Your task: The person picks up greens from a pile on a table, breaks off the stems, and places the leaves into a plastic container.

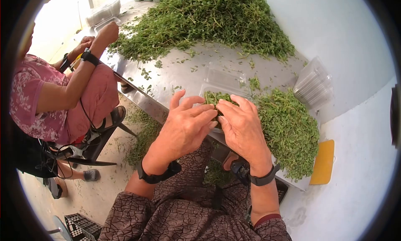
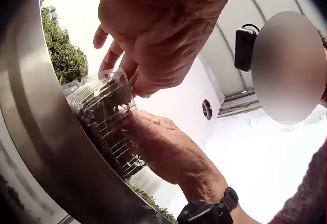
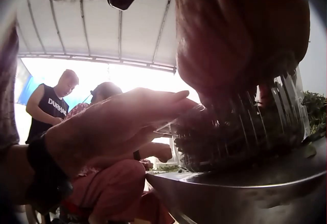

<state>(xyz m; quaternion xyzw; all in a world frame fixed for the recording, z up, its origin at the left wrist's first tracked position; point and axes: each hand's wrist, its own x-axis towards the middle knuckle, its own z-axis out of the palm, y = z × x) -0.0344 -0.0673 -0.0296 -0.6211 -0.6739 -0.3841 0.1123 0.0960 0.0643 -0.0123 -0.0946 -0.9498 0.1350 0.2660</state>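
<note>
A clear plastic box (image 2: 110, 124) packed with green leafy stems stands at the near edge of the metal table; its raised clear lid (image 1: 225, 77) shows behind it in the head view. Both hands are over the box, fingertips close together. The left hand (image 1: 184, 126), fingers spread and slightly bent, touches the greens (image 1: 214, 97) from the left. From the right, the right hand (image 1: 245, 130) rests its bent fingers on them. The hands hide part of the box. In the right wrist view, the left hand (image 3: 122, 124) lies beside the box wall.
A large heap of greens (image 1: 213, 19) covers the table's back, and a smaller pile (image 1: 288, 132) lies at right. Stacked clear boxes (image 1: 313, 84) lean near the wall. A seated person (image 1: 62, 90) works at left. A yellow board (image 1: 323, 161) stands beside the table's right end.
</note>
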